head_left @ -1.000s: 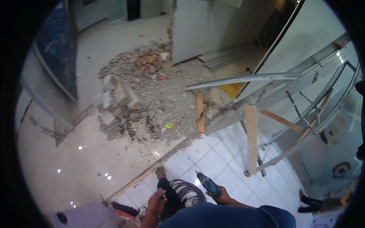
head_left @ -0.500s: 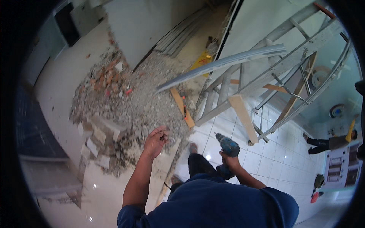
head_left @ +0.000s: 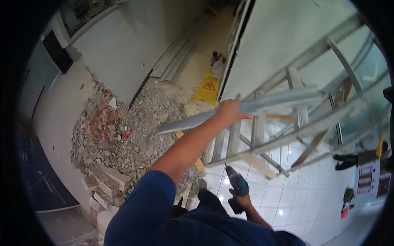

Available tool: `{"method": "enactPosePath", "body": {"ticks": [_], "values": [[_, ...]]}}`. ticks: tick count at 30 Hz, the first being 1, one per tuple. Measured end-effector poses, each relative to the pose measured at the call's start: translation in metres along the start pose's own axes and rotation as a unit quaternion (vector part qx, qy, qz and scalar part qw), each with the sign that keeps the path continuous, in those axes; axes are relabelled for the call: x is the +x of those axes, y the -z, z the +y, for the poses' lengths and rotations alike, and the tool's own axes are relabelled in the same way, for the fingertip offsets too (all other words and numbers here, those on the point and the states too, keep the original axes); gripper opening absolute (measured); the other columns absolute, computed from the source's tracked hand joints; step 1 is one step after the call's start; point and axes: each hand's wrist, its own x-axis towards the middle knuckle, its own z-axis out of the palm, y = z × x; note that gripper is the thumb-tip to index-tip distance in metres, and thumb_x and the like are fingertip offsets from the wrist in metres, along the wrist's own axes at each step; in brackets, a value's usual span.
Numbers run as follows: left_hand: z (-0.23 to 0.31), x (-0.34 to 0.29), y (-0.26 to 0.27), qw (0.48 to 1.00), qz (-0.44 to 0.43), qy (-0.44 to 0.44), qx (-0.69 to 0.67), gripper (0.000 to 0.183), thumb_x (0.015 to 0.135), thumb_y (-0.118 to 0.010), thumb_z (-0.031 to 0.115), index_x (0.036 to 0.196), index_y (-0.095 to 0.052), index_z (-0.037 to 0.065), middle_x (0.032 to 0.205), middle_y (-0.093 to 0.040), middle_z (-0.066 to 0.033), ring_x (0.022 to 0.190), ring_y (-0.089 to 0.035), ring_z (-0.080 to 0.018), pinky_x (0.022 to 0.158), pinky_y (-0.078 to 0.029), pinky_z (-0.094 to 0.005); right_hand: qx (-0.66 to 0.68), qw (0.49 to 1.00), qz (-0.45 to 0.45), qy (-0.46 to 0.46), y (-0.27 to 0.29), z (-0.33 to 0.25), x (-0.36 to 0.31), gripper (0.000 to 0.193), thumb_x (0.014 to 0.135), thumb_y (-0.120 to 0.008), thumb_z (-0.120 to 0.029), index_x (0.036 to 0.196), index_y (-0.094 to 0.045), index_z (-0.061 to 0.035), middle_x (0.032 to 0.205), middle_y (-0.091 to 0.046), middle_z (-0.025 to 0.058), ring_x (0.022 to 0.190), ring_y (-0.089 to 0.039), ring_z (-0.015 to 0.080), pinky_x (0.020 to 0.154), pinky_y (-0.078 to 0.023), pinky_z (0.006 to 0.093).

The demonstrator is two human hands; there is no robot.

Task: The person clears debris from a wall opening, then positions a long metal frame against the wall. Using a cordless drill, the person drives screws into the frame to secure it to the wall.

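Observation:
My left hand [head_left: 229, 112] reaches up and out and grips a long grey metal channel [head_left: 262, 102] that lies across a metal frame [head_left: 328, 123]. My right hand [head_left: 240, 201] hangs low by my side and holds a teal and black cordless drill [head_left: 234, 182], its bit pointing up to the left. Both arms wear blue sleeves. My dark trousers and one shoe [head_left: 201, 183] show below, over white floor tiles.
A heap of broken bricks and grey rubble [head_left: 123, 131] covers the floor to my left. A yellow warning sign [head_left: 208, 87] stands beyond it. Metal profiles [head_left: 180, 49] lie along a white wall. Wooden props [head_left: 254, 162] brace the frame. Tools lie at right [head_left: 349, 164].
My left arm has risen from near the rubble and taken hold of the metal channel. The view has swung left and closer to the frame. The drill stays in my right hand.

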Motion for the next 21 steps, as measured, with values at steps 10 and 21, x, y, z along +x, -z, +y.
{"method": "enactPosePath", "body": {"ticks": [10, 21], "values": [[-0.019, 0.089, -0.033, 0.985, -0.081, -0.137, 0.07, 0.066, 0.049, -0.09, 0.049, 0.089, -0.075, -0.001, 0.095, -0.074, -0.0189, 0.094, -0.071, -0.0337, 0.086, -0.057, -0.0395, -0.077, 0.985, 0.029, 0.152, -0.058, 0.002, 0.016, 0.059, 0.092, -0.069, -0.026, 0.146, -0.05, -0.0124, 0.142, -0.055, 0.0167, 0.135, -0.045, 0.0322, 0.114, -0.028, 0.0593], [-0.156, -0.135, 0.287, 0.987, 0.139, -0.045, 0.069, 0.083, 0.061, -0.082, 0.06, 0.108, -0.062, -0.005, 0.11, -0.064, -0.0235, 0.106, -0.062, -0.0377, 0.095, -0.05, -0.0451, -0.015, 0.991, 0.034, 0.13, -0.149, -0.102, 0.057, 0.05, 0.085, -0.065, 0.0, 0.134, -0.055, -0.0015, 0.108, -0.062, 0.0102, 0.079, -0.054, 0.0233, 0.074, -0.046, 0.039]]}}
